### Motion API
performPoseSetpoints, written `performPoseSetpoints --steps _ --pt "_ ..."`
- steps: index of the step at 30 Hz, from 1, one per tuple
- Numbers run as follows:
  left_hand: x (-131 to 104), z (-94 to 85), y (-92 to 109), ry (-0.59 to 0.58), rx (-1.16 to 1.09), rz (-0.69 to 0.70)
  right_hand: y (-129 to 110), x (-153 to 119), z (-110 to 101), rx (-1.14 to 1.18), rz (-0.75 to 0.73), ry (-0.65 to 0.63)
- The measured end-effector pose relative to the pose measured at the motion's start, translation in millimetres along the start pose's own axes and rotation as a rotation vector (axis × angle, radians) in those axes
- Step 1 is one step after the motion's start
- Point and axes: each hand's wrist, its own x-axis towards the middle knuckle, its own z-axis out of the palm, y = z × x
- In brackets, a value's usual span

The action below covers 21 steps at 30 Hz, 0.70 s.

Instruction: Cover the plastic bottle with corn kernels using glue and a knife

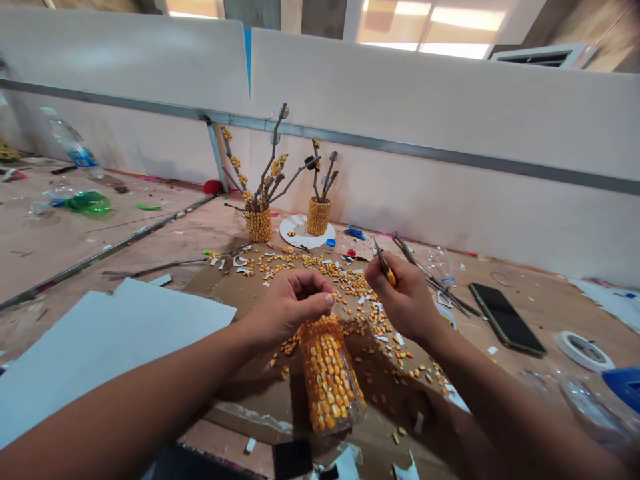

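Observation:
A clear plastic bottle piece covered in rows of corn kernels (pixel 327 380) lies tilted on the cardboard in front of me, with a bare transparent strip along its right side. Just above its far end is my left hand (pixel 295 303), thumb and forefinger pinched on a corn kernel (pixel 335 296). My right hand (pixel 403 293) is closed around a small pointed tool (pixel 386 268) with a yellow handle, its dark tip pointing up; its exact kind is unclear. Loose corn kernels (pixel 350 281) and white paper scraps are scattered beyond and between the hands.
Behind stand two kernel-covered pots (pixel 259 227) with twigs, one on a white disc (pixel 295 228). White sheets (pixel 125 333) lie left. A phone (pixel 507 319), a tape roll (pixel 585 351) and twigs (pixel 435 280) lie right. A white partition (pixel 450 193) closes the back.

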Motion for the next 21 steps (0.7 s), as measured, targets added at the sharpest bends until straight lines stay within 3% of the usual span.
performPoseSetpoints --steps 4,9,12,14,18,21 --pt "1.4 1.7 0.4 0.06 0.224 0.099 -19.7 -11.4 1.3 0.16 -0.019 -0.215" --pt "1.9 3.9 -3.9 0.083 0.413 0.211 -28.2 -15.1 -0.1 0.072 -0.076 -0.183" --pt "4.3 -1.0 -2.8 0.042 0.453 0.224 -28.4 -10.7 -10.7 0.107 -0.063 -0.253" --pt "6.6 -8.4 1.3 -0.039 0.487 0.19 -29.8 -8.9 -21.6 0.146 -0.039 -0.43" --pt "11.4 -26.3 11.8 -0.304 0.63 0.057 -37.4 -11.3 -39.0 0.151 -0.077 -0.899" --pt "14.4 -33.5 13.3 -0.396 0.653 -0.036 -45.0 -16.3 -39.6 0.083 -0.134 -1.018"
